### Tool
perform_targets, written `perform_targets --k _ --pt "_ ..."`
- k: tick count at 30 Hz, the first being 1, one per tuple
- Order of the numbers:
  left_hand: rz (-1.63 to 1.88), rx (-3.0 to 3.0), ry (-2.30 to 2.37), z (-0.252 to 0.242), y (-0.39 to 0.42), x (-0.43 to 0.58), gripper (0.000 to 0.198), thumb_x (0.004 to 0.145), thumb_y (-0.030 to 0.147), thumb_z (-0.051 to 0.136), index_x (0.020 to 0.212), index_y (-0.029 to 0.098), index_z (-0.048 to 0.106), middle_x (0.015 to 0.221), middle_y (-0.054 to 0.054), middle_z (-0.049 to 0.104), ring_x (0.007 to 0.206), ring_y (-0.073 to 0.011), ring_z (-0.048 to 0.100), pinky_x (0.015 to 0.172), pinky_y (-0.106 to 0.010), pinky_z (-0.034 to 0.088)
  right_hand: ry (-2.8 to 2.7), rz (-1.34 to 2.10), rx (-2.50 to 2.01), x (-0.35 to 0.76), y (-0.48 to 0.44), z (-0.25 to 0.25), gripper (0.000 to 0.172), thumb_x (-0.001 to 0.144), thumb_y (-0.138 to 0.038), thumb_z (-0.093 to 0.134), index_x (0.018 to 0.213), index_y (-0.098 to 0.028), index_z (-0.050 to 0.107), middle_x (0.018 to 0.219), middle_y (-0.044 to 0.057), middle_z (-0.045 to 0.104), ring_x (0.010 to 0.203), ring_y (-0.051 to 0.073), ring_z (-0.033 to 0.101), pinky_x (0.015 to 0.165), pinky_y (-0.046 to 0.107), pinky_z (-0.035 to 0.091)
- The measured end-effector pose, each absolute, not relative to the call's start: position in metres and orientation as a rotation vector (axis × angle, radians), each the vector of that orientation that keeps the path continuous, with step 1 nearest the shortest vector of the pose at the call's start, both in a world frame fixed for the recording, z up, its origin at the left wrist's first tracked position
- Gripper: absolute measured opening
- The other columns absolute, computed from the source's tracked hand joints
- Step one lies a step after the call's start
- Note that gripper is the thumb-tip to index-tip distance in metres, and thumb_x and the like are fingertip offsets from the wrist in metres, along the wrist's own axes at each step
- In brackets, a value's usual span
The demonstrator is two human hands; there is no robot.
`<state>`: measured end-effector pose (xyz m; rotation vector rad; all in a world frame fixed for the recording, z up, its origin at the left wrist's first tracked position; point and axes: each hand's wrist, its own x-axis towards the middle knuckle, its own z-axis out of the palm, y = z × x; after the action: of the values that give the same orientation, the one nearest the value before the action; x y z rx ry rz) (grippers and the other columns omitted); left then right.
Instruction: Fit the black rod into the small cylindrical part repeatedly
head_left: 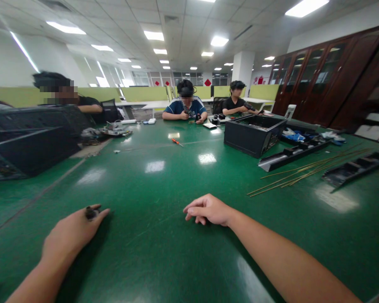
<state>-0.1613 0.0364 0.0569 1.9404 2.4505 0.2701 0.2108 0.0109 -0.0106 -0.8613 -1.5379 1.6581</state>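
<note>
Low on the left, my left hand (71,235) is wrapped round a small dark metal part (90,213), whose top shows between thumb and forefinger. My right hand (208,210) hovers at or just over the green table (151,244), right of centre. Its fingers are loosely bent and apart, and nothing shows in them. Farther off, beyond both hands, lies an orange screwdriver (177,142).
A black computer case (243,139) stands back right, beside a long metal rail (290,155) and several thin brass rods (290,176). More dark cases (34,147) are at left. Three people sit across the table.
</note>
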Motion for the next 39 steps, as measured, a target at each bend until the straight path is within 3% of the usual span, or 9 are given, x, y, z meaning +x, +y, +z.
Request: perform_targets --k 4,7,10,13,17,20,22,26,39 --pt "0.377 2.273 2.081 0.057 0.020 -0.106 0.055 0.086 0.061 0.048 0.115 0.016 0.059 0.096 -0.010 0.072 0.085 -0.0269 0.068 0.074 -0.031 0.049 -1.538 1.673 -0.855 0.209 0.012 -0.015 0.055 0.071 -0.041 0.079 0.115 -0.011 0.067 0.087 0.008 0.072 0.053 0.008 0.053 0.045 0.020 0.039" --pt "0.470 2.397 1.791 0.049 0.005 -0.057 0.050 0.078 0.062 0.060 0.104 0.019 0.061 0.091 -0.007 0.072 0.081 -0.0241 0.068 0.073 -0.030 0.049 -1.551 1.623 -0.868 0.207 0.011 -0.016 0.067 0.068 -0.039 0.082 0.126 -0.013 0.060 0.087 0.006 0.070 0.052 0.008 0.052 0.043 0.020 0.037" --pt "0.509 2.457 1.527 0.038 -0.010 -0.024 0.032 0.077 0.050 0.066 0.092 0.022 0.065 0.086 -0.002 0.072 0.078 -0.0205 0.067 0.072 -0.028 0.049 -1.635 1.545 -0.862 0.204 0.006 -0.015 0.071 0.066 -0.036 0.084 0.129 -0.015 0.056 0.091 0.005 0.071 0.050 0.005 0.044 0.044 0.019 0.034" --pt "0.535 2.514 1.390 0.026 -0.018 -0.014 0.021 0.077 0.038 0.069 0.091 0.022 0.069 0.083 -0.001 0.071 0.077 -0.0187 0.067 0.071 -0.027 0.049 -1.737 1.425 -0.838 0.201 -0.001 -0.012 0.062 0.063 -0.031 0.086 0.118 -0.015 0.061 0.090 0.004 0.070 0.050 0.004 0.038 0.046 0.018 0.031" --pt "0.592 2.582 1.285 0.013 -0.021 -0.017 0.026 0.077 0.037 0.071 0.100 0.023 0.070 0.083 -0.002 0.071 0.077 -0.0186 0.067 0.071 -0.027 0.050 -1.871 1.193 -0.899 0.195 -0.007 -0.010 0.043 0.064 -0.027 0.084 0.102 -0.015 0.067 0.082 0.000 0.069 0.049 0.005 0.039 0.046 0.019 0.030" --pt "0.663 2.574 1.261 0.006 -0.020 -0.019 0.042 0.073 0.037 0.076 0.111 0.022 0.064 0.088 -0.002 0.071 0.080 -0.0187 0.068 0.074 -0.028 0.052 -1.984 0.982 -0.915 0.192 -0.009 -0.012 0.027 0.069 -0.021 0.079 0.094 -0.017 0.073 0.078 0.000 0.070 0.056 0.009 0.051 0.053 0.020 0.037" --pt "0.678 2.566 1.246 0.004 -0.019 -0.018 0.038 0.073 0.037 0.076 0.106 0.022 0.063 0.088 -0.001 0.071 0.081 -0.0183 0.068 0.074 -0.028 0.051 -2.040 0.877 -0.884 0.192 -0.008 -0.014 0.021 0.072 -0.021 0.076 0.093 -0.018 0.076 0.081 0.001 0.072 0.066 0.012 0.060 0.061 0.021 0.042" --pt "0.679 2.568 1.232 0.002 -0.018 -0.017 0.023 0.078 0.037 0.073 0.092 0.022 0.063 0.083 0.000 0.068 0.077 -0.0168 0.066 0.070 -0.026 0.050 -2.112 0.784 -0.860 0.192 -0.006 -0.015 0.018 0.077 -0.027 0.074 0.092 -0.018 0.078 0.079 0.003 0.074 0.068 0.013 0.063 0.063 0.021 0.043" --pt "0.717 2.597 1.212 -0.001 -0.019 -0.021 0.023 0.078 0.035 0.073 0.093 0.021 0.061 0.082 0.000 0.064 0.075 -0.0160 0.063 0.068 -0.026 0.047 -2.186 0.672 -0.877 0.194 -0.007 -0.012 0.015 0.078 -0.026 0.072 0.090 -0.018 0.077 0.074 0.001 0.073 0.061 0.012 0.060 0.056 0.020 0.038"
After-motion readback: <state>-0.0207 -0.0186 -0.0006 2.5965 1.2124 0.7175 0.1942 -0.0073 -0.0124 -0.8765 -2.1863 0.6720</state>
